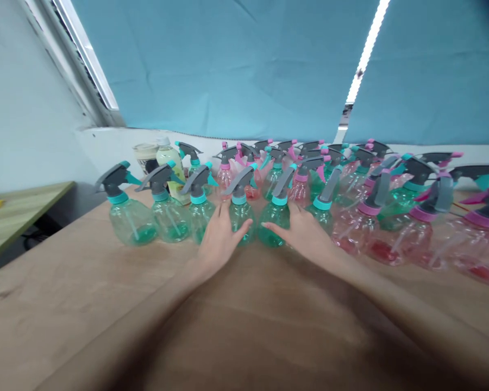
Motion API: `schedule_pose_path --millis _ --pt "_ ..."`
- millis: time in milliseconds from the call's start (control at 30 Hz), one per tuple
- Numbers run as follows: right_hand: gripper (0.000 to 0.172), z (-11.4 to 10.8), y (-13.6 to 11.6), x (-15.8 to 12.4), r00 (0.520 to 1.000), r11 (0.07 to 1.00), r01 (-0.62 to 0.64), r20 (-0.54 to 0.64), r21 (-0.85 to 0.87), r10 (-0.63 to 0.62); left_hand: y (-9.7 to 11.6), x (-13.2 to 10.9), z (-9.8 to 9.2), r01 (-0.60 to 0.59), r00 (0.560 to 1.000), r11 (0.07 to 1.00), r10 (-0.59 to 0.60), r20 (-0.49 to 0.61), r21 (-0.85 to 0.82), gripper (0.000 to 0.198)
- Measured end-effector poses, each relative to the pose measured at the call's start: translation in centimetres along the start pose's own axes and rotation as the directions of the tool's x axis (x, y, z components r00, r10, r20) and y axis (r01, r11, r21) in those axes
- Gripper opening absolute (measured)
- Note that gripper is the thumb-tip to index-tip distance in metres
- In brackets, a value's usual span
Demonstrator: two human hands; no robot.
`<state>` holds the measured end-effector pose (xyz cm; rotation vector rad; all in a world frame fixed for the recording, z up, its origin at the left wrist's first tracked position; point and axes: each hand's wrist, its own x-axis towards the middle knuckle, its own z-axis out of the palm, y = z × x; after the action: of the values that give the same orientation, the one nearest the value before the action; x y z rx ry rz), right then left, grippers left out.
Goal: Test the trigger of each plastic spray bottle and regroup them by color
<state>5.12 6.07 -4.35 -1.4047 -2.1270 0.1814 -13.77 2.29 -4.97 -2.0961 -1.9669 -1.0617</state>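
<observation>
A row of green spray bottles with teal collars and grey trigger heads stands upright on the table. My left hand [220,231] is wrapped round one green spray bottle [239,214], thumb across its front and fingers along its left side. Just right of it, my right hand [305,228] holds another green spray bottle [274,220], with its thumb over the front and fingers on the right side. Further left stands a green spray bottle [132,220] at the end of the row. Beyond my right hand, pink spray bottles [356,228] continue the row.
Behind the front row crowd several more pink and green bottles. A pale bottle [167,163] and a cup-like container [145,157] stand at the back left. The wooden table [65,304] ends at the left, beside a lower tabletop [28,212]. A blue curtain [244,65] hangs behind.
</observation>
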Motion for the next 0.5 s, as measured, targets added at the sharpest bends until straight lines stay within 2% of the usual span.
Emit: schedule_pose_path --millis 167,300,500 --pt "0.064 -0.1 0.0 0.0 1.0 0.999 -0.005 0.02 -0.034 0.005 0.1 0.0 0.1 0.005 1.0 0.999 -0.004 0.011 -0.035 0.063" --pt "0.066 -0.1 -0.1 -0.1 1.0 0.998 -0.005 0.03 -0.06 0.007 0.6 -0.9 -0.4 0.002 1.0 0.999 -0.001 0.017 -0.049 0.068" --pt "0.068 -0.3 -0.1 -0.7 0.999 0.997 0.016 0.036 -0.075 -0.013 1.9 -3.2 -2.3 -0.015 0.999 0.997 0.018 0.029 -0.074 0.055"
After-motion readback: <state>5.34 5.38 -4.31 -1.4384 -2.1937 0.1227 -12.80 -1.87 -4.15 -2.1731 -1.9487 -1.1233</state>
